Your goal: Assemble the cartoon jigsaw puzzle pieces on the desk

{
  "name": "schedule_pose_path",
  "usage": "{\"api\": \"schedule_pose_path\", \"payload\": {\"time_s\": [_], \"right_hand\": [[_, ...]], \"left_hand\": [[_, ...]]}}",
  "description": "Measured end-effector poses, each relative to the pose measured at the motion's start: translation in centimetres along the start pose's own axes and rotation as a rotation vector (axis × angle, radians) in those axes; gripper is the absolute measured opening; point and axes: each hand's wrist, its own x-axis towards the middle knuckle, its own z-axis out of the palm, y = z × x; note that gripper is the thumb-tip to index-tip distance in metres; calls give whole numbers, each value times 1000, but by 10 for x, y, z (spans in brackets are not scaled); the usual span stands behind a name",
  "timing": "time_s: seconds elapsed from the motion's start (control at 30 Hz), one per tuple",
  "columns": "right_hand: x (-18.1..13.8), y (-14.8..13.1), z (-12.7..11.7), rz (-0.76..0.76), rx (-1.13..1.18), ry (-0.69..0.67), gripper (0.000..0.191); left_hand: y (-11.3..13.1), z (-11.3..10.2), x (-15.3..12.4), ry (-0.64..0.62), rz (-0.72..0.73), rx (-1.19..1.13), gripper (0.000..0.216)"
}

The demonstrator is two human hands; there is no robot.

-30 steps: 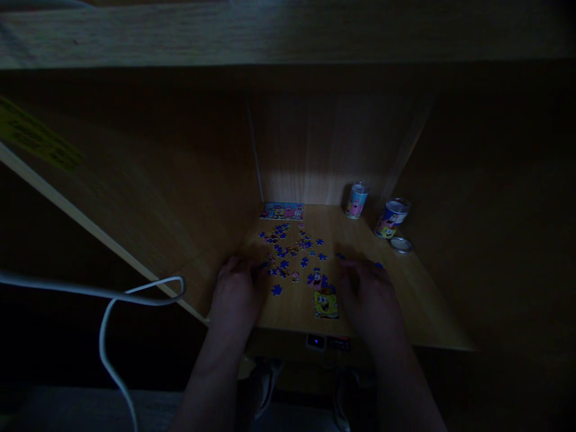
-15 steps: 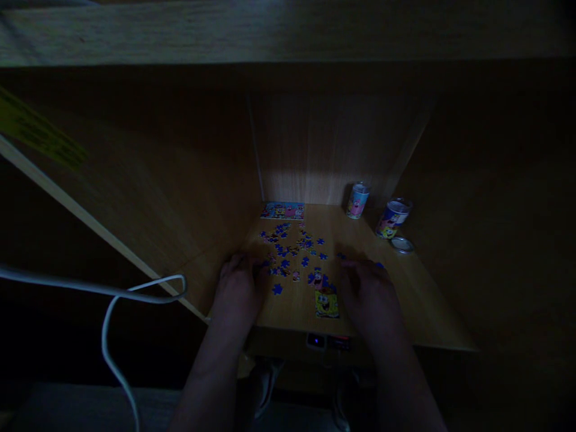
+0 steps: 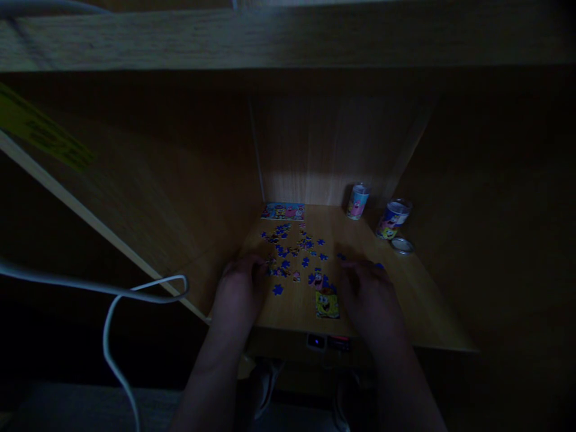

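Loose jigsaw pieces (image 3: 285, 263), mostly blue-backed, are scattered over the wooden board between my hands. At their left edge is my left hand (image 3: 238, 285), its fingers curled and thumb close to the fingertips; anything pinched there is too dark to make out. A partly joined puzzle section (image 3: 326, 303), with a yellow cartoon face and a pink figure above it, lies near the front. Just right of it rests my right hand (image 3: 369, 294), palm down, fingers loosely apart, with no piece visible in it. One blue piece (image 3: 341, 256) lies just beyond its fingertips.
A picture card (image 3: 283, 210) lies at the back. Two printed cans (image 3: 357, 201) (image 3: 393, 219) stand at the right, with a round metal lid (image 3: 402, 245) beside the nearer one. Wooden panels enclose the space, a beam (image 3: 288, 39) crosses above, and a white cable (image 3: 112, 324) hangs left.
My left hand's fingertips have shifted slightly, and the blue piece beside them no longer shows in the same place. My right hand stays almost still. The view has tilted a little.
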Motion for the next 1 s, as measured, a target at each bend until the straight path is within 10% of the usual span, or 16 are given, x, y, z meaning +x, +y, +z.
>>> {"api": "schedule_pose_path", "payload": {"time_s": [0.17,0.5,0.77,1.0], "right_hand": [[0,0,-1,-6,65,-7,25],[0,-7,-7,-252,363,-209,12],[3,-1,-6,-296,416,-223,12],[1,1,-3,22,6,65,22]], "left_hand": [[5,1,0,83,183,-67,15],[43,16,-24,-139,656,-178,53],[53,22,-30,-145,675,-268,54],[52,14,-26,-74,648,-235,23]]}}
